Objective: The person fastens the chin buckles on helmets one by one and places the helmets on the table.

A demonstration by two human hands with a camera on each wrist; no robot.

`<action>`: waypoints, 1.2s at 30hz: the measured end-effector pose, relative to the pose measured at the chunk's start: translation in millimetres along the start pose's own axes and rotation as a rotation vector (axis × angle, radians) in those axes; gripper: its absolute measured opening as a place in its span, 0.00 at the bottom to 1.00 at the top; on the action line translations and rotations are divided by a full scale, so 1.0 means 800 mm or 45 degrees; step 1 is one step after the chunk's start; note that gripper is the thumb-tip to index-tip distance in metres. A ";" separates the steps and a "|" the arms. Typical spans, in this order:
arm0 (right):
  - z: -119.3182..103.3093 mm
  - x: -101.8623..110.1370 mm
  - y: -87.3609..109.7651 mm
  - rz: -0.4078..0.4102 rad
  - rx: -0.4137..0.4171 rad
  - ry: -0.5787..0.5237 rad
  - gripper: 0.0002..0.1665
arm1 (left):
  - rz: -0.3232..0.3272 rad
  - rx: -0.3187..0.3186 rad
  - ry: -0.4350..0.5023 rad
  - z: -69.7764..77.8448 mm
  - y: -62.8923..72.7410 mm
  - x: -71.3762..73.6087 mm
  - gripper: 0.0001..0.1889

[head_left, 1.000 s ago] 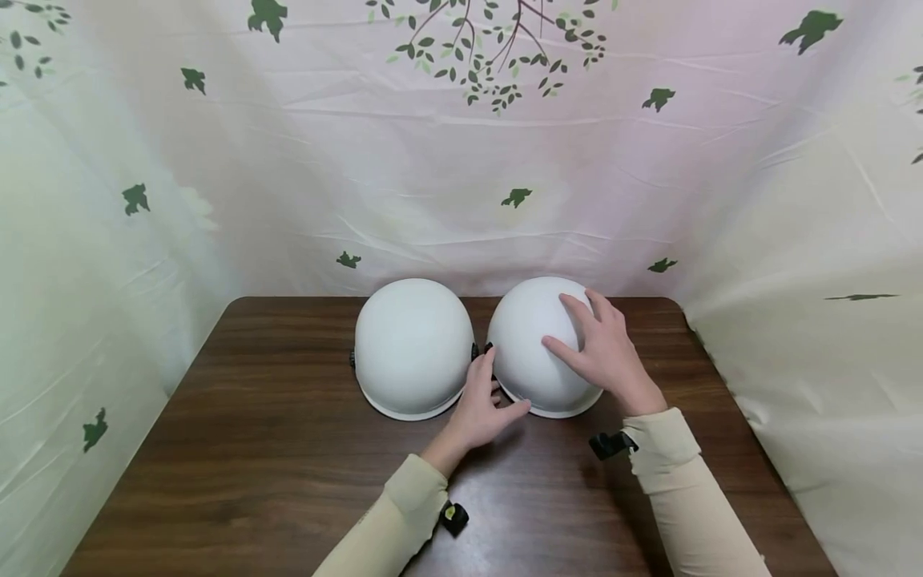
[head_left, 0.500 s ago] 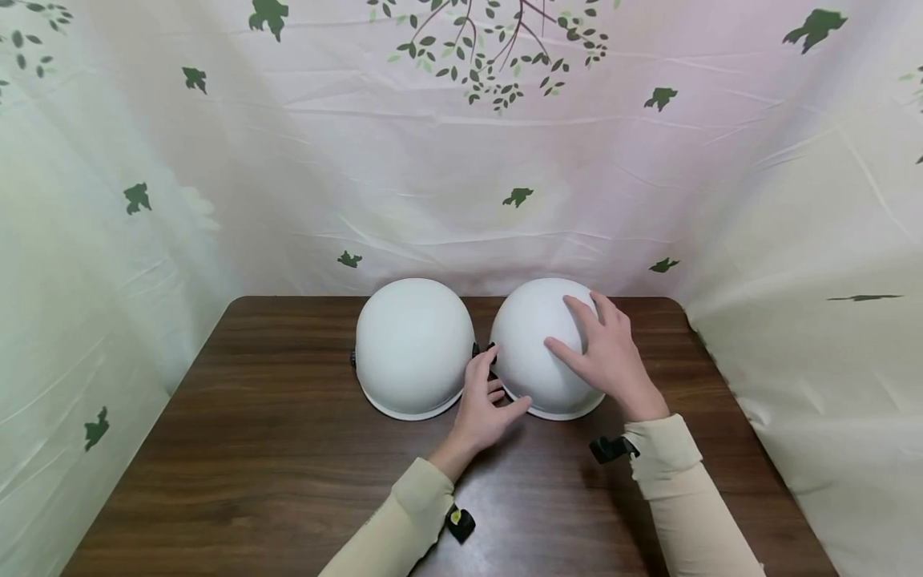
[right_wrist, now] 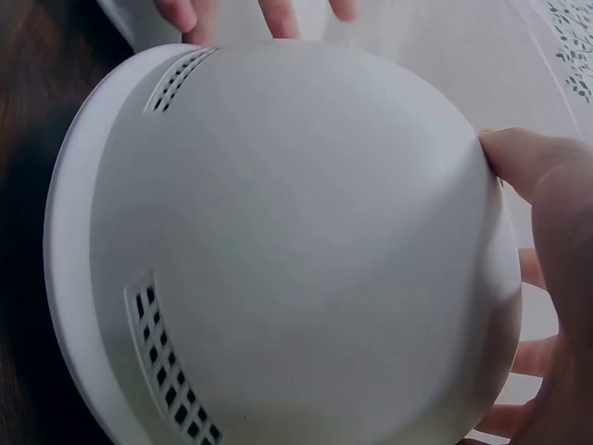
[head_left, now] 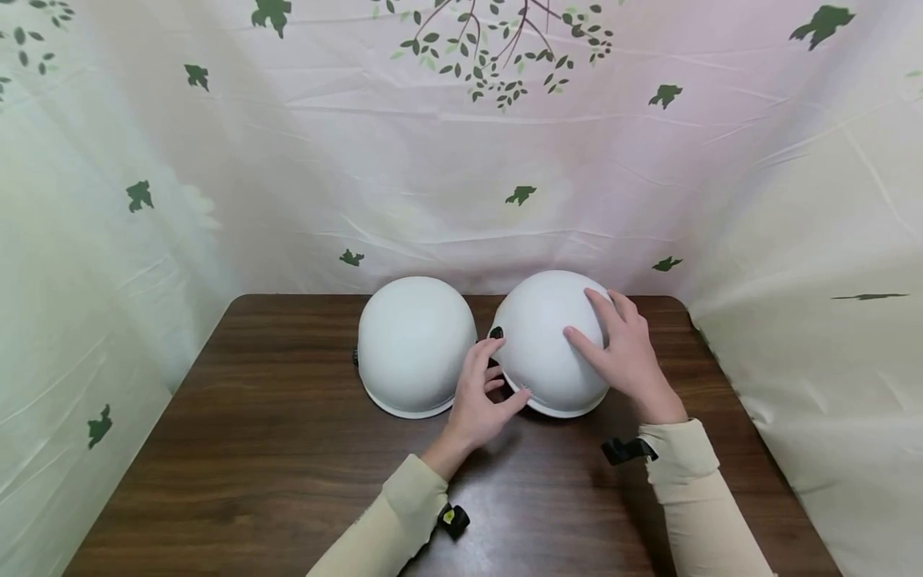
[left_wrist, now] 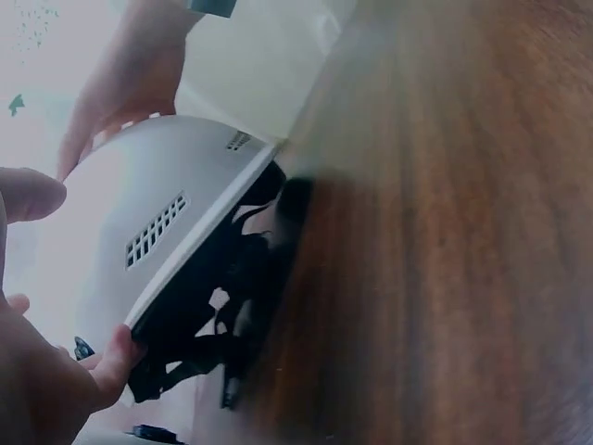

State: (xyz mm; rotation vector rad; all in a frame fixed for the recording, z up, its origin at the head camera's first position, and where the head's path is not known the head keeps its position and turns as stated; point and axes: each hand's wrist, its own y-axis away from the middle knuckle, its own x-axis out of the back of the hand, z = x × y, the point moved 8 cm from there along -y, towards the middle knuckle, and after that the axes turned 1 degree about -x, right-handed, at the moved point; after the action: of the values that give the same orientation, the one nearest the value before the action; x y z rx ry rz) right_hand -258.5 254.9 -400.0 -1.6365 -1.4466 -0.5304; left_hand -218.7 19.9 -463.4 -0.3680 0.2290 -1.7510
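Note:
A white hard hat [head_left: 541,328] with its dome up stands at the right. My right hand [head_left: 626,357] grips its dome from the right side, thumb and fingers spread round it. At its left rim is my left hand [head_left: 477,405], fingers curled at the edge and thumb near the front. In the left wrist view a fingertip touches the rim, the side is tilted up off the table, and black straps [left_wrist: 232,287] hang beneath the shell. Slotted vents [right_wrist: 167,366] show in the right wrist view. A second white hard hat [head_left: 414,349] sits upright just left of my left hand.
Both hats stand near the back edge of a dark wood table [head_left: 274,449]. Directly behind it hangs a pale curtain [head_left: 433,176] with leaf prints, and more cloth closes in both sides. Black straps with cameras [head_left: 454,519] are on my wrists.
The right-hand hard hat has risen a little on its left side and shifted slightly right. Both hands stayed on it, the right one moving right with it. The other hat has not moved.

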 end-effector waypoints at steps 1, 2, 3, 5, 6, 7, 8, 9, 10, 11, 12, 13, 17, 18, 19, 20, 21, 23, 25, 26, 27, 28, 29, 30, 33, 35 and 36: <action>0.000 0.002 0.000 0.004 0.001 -0.013 0.44 | 0.005 -0.006 0.015 0.004 -0.001 0.002 0.41; 0.000 0.003 0.000 0.005 -0.001 -0.024 0.44 | 0.013 -0.008 0.040 0.006 -0.002 0.004 0.41; 0.001 0.004 0.000 0.006 -0.004 -0.036 0.44 | 0.020 -0.009 0.068 0.009 -0.003 0.007 0.40; 0.001 0.006 0.001 0.000 -0.018 -0.064 0.44 | 0.032 -0.003 0.112 0.013 -0.005 0.011 0.40; 0.002 0.006 0.001 -0.006 -0.026 -0.077 0.44 | 0.038 -0.002 0.134 0.014 -0.006 0.013 0.40; 0.003 0.006 0.002 -0.011 -0.034 -0.086 0.44 | 0.043 0.003 0.153 0.015 -0.007 0.015 0.41; 0.004 0.006 0.002 -0.017 -0.043 -0.095 0.44 | 0.048 0.004 0.171 0.016 -0.008 0.017 0.41; 0.005 0.006 0.003 -0.020 -0.049 -0.104 0.44 | 0.053 0.003 0.185 0.017 -0.009 0.018 0.41; 0.005 0.005 0.003 -0.021 -0.054 -0.114 0.44 | 0.058 0.002 0.197 0.018 -0.010 0.020 0.41; 0.005 0.006 0.003 -0.021 -0.054 -0.122 0.44 | 0.063 -0.004 0.212 0.019 -0.011 0.022 0.41; 0.005 0.006 0.003 -0.019 -0.055 -0.133 0.44 | 0.071 -0.014 0.223 0.021 -0.012 0.024 0.41; 0.005 0.006 0.003 -0.014 -0.050 -0.145 0.44 | 0.078 -0.025 0.228 0.023 -0.014 0.026 0.41; 0.001 0.009 0.003 0.023 -0.023 -0.209 0.42 | 0.110 -0.078 0.236 0.034 -0.020 0.033 0.41; 0.001 0.009 0.003 0.034 -0.019 -0.226 0.41 | 0.117 -0.087 0.241 0.036 -0.021 0.035 0.41; 0.000 0.009 0.003 0.044 -0.013 -0.239 0.41 | 0.122 -0.092 0.249 0.038 -0.023 0.036 0.41; 0.000 0.009 0.003 0.054 -0.011 -0.250 0.40 | 0.126 -0.097 0.259 0.040 -0.024 0.037 0.41; 0.000 0.009 0.004 0.062 -0.011 -0.257 0.40 | 0.127 -0.099 0.272 0.042 -0.025 0.038 0.41; 0.000 0.009 0.005 0.079 -0.005 -0.270 0.39 | 0.128 -0.091 0.294 0.044 -0.027 0.039 0.41; 0.000 0.009 0.005 0.094 0.010 -0.283 0.38 | 0.127 -0.075 0.315 0.045 -0.029 0.040 0.41; -0.001 0.010 0.005 0.101 0.020 -0.291 0.38 | 0.125 -0.068 0.327 0.045 -0.030 0.040 0.42; -0.001 0.010 0.005 0.106 0.031 -0.302 0.37 | 0.123 -0.061 0.339 0.046 -0.031 0.041 0.42; -0.002 0.011 0.005 0.108 0.039 -0.316 0.36 | 0.119 -0.056 0.346 0.047 -0.032 0.041 0.42; -0.002 0.011 0.005 0.105 0.042 -0.327 0.36 | 0.115 -0.056 0.355 0.048 -0.033 0.041 0.42; -0.002 0.010 0.005 0.100 0.042 -0.339 0.36 | 0.110 -0.058 0.360 0.049 -0.034 0.041 0.42; -0.001 0.009 0.008 0.073 0.013 -0.379 0.35 | 0.090 -0.082 0.339 0.055 -0.038 0.040 0.44; 0.002 0.007 0.010 0.048 -0.033 -0.401 0.36 | 0.075 -0.105 0.312 0.058 -0.040 0.039 0.45; 0.004 0.006 0.012 0.038 -0.056 -0.418 0.36 | 0.068 -0.115 0.288 0.060 -0.041 0.038 0.46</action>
State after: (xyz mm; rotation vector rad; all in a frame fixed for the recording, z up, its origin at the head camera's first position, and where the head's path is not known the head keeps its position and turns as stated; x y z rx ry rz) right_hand -249.2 260.7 -400.7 -1.8405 -1.6520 -0.2864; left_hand -236.4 -0.8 -403.7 -0.2259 0.4778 -1.7326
